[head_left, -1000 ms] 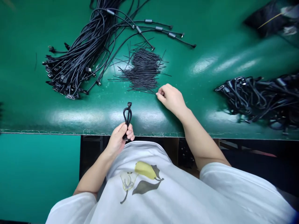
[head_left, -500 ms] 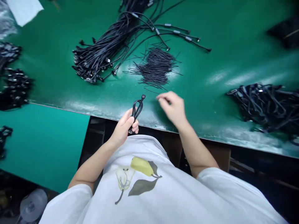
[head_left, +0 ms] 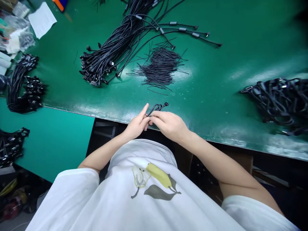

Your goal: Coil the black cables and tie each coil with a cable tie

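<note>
A short black cable (head_left: 157,106), folded into a small coil, is held at the front edge of the green table. My left hand (head_left: 135,127) grips its lower part, thumb raised beside the loops. From the right, my right hand (head_left: 172,125) reaches over the coil with thumb and fingertips pinched together against it. Whatever lies between those fingertips is hidden. The cable's plug end sticks out above my right knuckles. Just beyond both hands lies a loose pile of thin black twist ties (head_left: 161,68).
Behind the ties stretches a big bundle of straight black cables (head_left: 120,37) with plugs. Coiled cables lie in heaps at the right (head_left: 279,99) and left (head_left: 32,91). A white paper sheet (head_left: 42,20) and plastic bags (head_left: 18,29) are at the far left.
My right hand has moved left and toward me, from near the twist ties to the coil. The coil has tipped to the right in my left hand. The view has shifted slightly.
</note>
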Tool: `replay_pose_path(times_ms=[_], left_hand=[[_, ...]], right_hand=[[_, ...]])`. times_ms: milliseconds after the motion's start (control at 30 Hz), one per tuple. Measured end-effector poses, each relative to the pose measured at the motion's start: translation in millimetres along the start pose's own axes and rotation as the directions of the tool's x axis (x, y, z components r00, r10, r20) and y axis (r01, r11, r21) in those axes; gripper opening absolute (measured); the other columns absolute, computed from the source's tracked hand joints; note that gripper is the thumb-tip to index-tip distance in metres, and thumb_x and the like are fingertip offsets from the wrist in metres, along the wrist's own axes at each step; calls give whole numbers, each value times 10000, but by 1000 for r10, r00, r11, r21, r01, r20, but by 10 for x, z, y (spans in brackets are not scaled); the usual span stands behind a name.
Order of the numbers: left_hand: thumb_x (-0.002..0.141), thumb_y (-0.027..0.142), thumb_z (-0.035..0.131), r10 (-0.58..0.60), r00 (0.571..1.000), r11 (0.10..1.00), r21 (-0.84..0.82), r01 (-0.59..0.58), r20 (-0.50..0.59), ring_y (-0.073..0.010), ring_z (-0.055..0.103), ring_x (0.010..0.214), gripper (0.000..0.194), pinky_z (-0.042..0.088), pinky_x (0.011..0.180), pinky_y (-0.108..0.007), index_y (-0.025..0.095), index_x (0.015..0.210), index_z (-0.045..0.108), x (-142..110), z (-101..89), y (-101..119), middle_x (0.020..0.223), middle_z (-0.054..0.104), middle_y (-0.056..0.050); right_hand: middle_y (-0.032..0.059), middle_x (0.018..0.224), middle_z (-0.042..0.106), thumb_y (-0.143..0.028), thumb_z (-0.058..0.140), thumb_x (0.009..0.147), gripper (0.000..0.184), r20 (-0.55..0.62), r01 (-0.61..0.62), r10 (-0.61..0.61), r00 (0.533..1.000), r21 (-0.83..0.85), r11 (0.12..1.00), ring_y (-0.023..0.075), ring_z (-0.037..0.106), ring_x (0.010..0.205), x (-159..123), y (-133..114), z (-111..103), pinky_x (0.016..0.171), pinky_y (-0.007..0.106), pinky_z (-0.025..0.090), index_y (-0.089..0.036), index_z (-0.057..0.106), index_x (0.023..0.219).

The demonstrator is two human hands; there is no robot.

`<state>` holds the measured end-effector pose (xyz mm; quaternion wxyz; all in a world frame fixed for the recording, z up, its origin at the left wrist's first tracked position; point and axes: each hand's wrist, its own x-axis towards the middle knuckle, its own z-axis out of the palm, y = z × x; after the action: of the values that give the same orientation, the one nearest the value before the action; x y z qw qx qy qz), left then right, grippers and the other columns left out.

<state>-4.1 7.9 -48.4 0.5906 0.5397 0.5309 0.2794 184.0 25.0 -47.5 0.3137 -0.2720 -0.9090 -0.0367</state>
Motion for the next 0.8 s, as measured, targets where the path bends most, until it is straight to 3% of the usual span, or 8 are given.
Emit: replay_pose_path(times_ms=[100, 167, 267, 367, 467, 567, 700, 800], left_hand=[[957, 316, 482, 4, 998, 996, -91, 1, 57, -91, 486, 571, 705, 434, 634, -229, 108, 1583, 235, 36, -47, -13, 663, 544, 49], [962, 335, 470, 12, 997, 996, -89, -5, 73, -100, 482, 575, 677, 434, 633, -234, 91, 1565, 284, 40, -74, -42, 629, 512, 53], [967, 306, 438, 40, 999, 995, 85, -43, 29, -103, 478, 581, 580, 428, 660, -238, 128, 1518, 407, 0, -140, -51, 606, 498, 55], [956, 229, 400, 47, 999, 940, 339, -43, -2, -113, 488, 594, 520, 426, 687, -243, 171, 1462, 505, -80, -252, -7, 602, 512, 49], [944, 194, 385, 40, 999, 904, 427, -35, -4, -120, 515, 622, 552, 446, 729, -244, 195, 1488, 475, -166, -365, 22, 625, 535, 44], [953, 210, 386, 51, 998, 899, 437, -35, -24, -124, 547, 655, 557, 463, 765, -247, 221, 1506, 452, -225, -424, -3, 655, 560, 39], [960, 201, 387, 32, 999, 905, 424, -13, -37, -134, 569, 690, 547, 472, 809, -258, 216, 1502, 460, -246, -408, -65, 690, 594, 18], [960, 197, 404, 26, 999, 920, 393, -12, -30, -131, 551, 691, 542, 460, 833, -274, 189, 1499, 463, -237, -383, -93, 723, 600, 6]], right_hand=[[61, 934, 704, -147, 506, 983, 186, -54, -110, 107, 993, -62, 992, 138, 539, 739, -24, -38, 8, 683, 290, 395, -154, 672, 899], [62, 944, 710, -151, 519, 975, 174, -73, -113, 105, 992, -116, 987, 148, 544, 756, -19, -107, 42, 693, 302, 404, -158, 671, 891], [85, 1051, 714, -127, 471, 982, 229, -66, -12, 2, 998, -149, 989, 172, 590, 899, 71, -178, 112, 776, 319, 450, -157, 679, 892], [113, 1175, 688, -86, 424, 980, 272, -9, 151, -153, 988, -106, 983, 192, 594, 1062, 213, -174, 190, 861, 335, 477, -142, 685, 928], [110, 1015, 700, -99, 401, 993, 290, 88, 202, -198, 976, -28, 979, 176, 600, 869, 318, -169, 258, 786, 329, 488, -143, 659, 868], [88, 900, 671, -127, 378, 1007, 279, 155, 97, -101, 983, 32, 995, 161, 566, 731, 350, -224, 303, 687, 309, 468, -157, 616, 865], [68, 849, 637, -200, 387, 1025, 183, 208, -161, 130, 970, 139, 977, 158, 574, 710, 338, -333, 343, 632, 272, 454, -157, 564, 1001], [54, 831, 643, -162, 399, 1012, 173, 186, -214, 187, 965, 134, 968, 151, 582, 707, 345, -379, 370, 632, 258, 440, -172, 566, 968]])
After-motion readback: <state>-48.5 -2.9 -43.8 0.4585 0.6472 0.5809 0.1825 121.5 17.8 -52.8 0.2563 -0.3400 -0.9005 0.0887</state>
